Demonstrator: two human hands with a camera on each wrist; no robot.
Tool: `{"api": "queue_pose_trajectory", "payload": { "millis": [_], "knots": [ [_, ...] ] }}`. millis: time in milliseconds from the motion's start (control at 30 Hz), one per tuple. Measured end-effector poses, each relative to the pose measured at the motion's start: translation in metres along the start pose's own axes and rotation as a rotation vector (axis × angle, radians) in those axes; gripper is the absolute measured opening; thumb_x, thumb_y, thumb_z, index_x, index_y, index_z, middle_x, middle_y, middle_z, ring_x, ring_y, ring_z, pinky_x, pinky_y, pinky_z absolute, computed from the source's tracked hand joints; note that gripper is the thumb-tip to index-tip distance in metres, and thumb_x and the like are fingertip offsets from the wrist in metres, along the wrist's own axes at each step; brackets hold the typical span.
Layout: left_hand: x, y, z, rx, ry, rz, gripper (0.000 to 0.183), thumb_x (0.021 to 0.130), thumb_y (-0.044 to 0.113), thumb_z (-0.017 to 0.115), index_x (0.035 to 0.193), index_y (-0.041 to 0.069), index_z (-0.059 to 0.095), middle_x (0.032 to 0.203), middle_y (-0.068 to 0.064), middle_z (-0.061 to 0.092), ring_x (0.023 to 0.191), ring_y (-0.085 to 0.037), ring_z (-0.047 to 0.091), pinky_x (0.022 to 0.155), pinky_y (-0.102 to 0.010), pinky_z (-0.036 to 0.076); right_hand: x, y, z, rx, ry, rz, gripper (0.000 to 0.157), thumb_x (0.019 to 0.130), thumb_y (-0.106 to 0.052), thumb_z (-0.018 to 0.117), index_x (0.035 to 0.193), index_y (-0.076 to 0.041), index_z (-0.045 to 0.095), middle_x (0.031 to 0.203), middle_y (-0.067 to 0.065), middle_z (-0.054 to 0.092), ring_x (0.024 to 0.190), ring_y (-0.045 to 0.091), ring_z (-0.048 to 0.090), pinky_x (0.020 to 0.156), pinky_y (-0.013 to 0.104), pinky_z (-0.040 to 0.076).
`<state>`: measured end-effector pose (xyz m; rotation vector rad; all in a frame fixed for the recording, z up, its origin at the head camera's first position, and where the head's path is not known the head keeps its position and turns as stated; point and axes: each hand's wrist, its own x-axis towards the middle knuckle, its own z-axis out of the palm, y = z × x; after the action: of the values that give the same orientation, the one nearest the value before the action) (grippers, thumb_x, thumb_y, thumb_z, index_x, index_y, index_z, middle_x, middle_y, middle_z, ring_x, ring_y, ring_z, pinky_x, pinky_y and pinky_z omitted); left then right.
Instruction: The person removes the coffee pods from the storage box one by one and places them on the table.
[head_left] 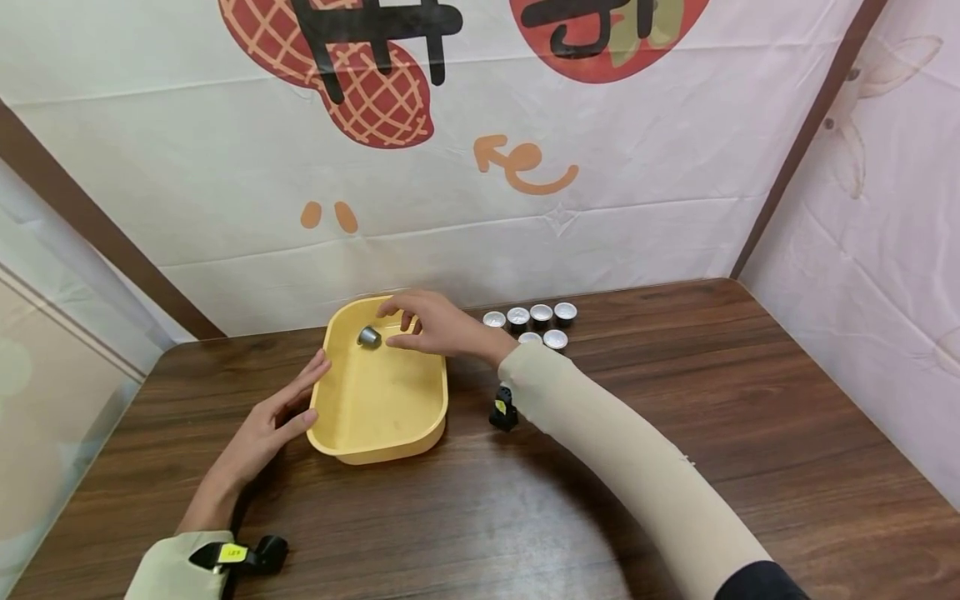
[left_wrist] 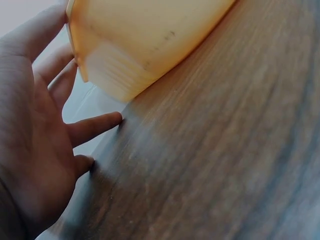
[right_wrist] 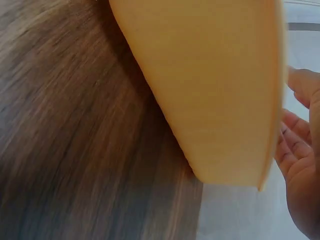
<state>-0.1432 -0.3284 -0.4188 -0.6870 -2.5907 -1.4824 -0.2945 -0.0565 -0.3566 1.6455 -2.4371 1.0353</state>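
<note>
A dark grey coffee capsule [head_left: 369,337] lies tipped on its side in the far part of a yellow plastic tray [head_left: 382,417]. My right hand [head_left: 435,323] is over the tray's far right part, thumb and fingers apart, with nothing between them. Its fingertips are just right of the capsule. At the tray's left rim, my left hand [head_left: 266,429] touches the edge with extended fingers. The left wrist view shows that hand [left_wrist: 37,135] spread beside the tray wall [left_wrist: 145,35], some fingertips down at the wooden table. In the right wrist view, the tray wall [right_wrist: 215,95] partly hides the right hand [right_wrist: 302,150].
Several capsules [head_left: 541,315] with silver lids facing up stand in two rows at the table's back edge, right of the tray. The brown wooden table [head_left: 675,392] meets a printed white cloth wall [head_left: 637,233] behind. A wrist camera is strapped to each forearm.
</note>
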Motion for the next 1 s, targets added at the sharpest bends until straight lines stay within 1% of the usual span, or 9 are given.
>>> {"api": "queue_pose_trajectory", "payload": {
  "millis": [167,333,467,633,833,900,1000],
  "knots": [
    [0.0,-0.002,0.001,-0.014,-0.026,0.004,0.06,0.096,-0.005,0.05,0.151,0.011,0.031,0.159,-0.002,0.013,0.142,-0.008,0.017,0.102,-0.011,0.024,0.01,0.004,0.014,-0.065,-0.06,-0.037,0.035,0.088,-0.017,0.071,0.118,-0.002,0.062,0.116,0.009,0.062,0.085,0.017,0.061,0.074,0.023,0.049],
    [0.0,-0.003,0.001,-0.024,-0.04,-0.004,0.06,0.097,-0.003,0.049,0.151,0.013,0.031,0.16,0.0,0.012,0.142,-0.008,0.017,0.101,-0.011,0.024,0.016,0.005,0.02,-0.133,-0.098,-0.025,0.037,0.087,-0.02,0.072,0.119,-0.004,0.062,0.117,0.008,0.062,0.086,0.016,0.061,0.075,0.019,0.044],
    [0.0,-0.003,-0.001,-0.045,-0.043,-0.008,0.06,0.097,-0.003,0.049,0.151,0.012,0.03,0.16,-0.001,0.011,0.142,-0.007,0.018,0.102,-0.012,0.025,0.023,0.004,0.02,-0.169,-0.124,0.017,0.04,0.087,-0.022,0.073,0.121,-0.005,0.061,0.119,0.007,0.061,0.089,0.019,0.061,0.076,0.019,0.042],
    [0.001,-0.003,-0.004,-0.056,-0.039,-0.02,0.06,0.097,-0.003,0.049,0.152,0.012,0.029,0.16,0.0,0.01,0.141,-0.006,0.019,0.101,-0.013,0.027,0.034,0.0,0.02,-0.187,-0.19,0.099,0.044,0.087,-0.023,0.072,0.126,-0.008,0.058,0.125,0.005,0.057,0.098,0.02,0.059,0.082,0.019,0.042],
    [0.001,-0.004,-0.004,-0.058,-0.037,-0.025,0.061,0.096,-0.003,0.05,0.152,0.014,0.03,0.16,0.001,0.011,0.141,-0.006,0.02,0.101,-0.013,0.028,0.043,0.0,0.027,-0.222,-0.255,0.199,0.053,0.088,-0.029,0.07,0.133,-0.01,0.052,0.133,0.002,0.052,0.117,0.016,0.051,0.094,0.021,0.037],
    [0.001,-0.004,-0.004,-0.067,-0.038,-0.021,0.061,0.096,-0.003,0.05,0.152,0.013,0.03,0.16,0.0,0.011,0.141,-0.006,0.021,0.1,-0.013,0.028,0.046,0.001,0.03,-0.229,-0.264,0.219,0.055,0.088,-0.03,0.071,0.134,-0.009,0.051,0.133,0.002,0.052,0.121,0.015,0.048,0.097,0.021,0.035],
    [0.001,-0.005,-0.003,-0.084,-0.046,-0.009,0.061,0.096,-0.004,0.05,0.151,0.011,0.029,0.16,-0.001,0.011,0.141,-0.006,0.022,0.101,-0.014,0.029,0.05,0.004,0.034,-0.238,-0.273,0.231,0.056,0.087,-0.027,0.072,0.134,-0.008,0.05,0.132,0.003,0.052,0.121,0.014,0.048,0.097,0.02,0.034]
  ]
}}
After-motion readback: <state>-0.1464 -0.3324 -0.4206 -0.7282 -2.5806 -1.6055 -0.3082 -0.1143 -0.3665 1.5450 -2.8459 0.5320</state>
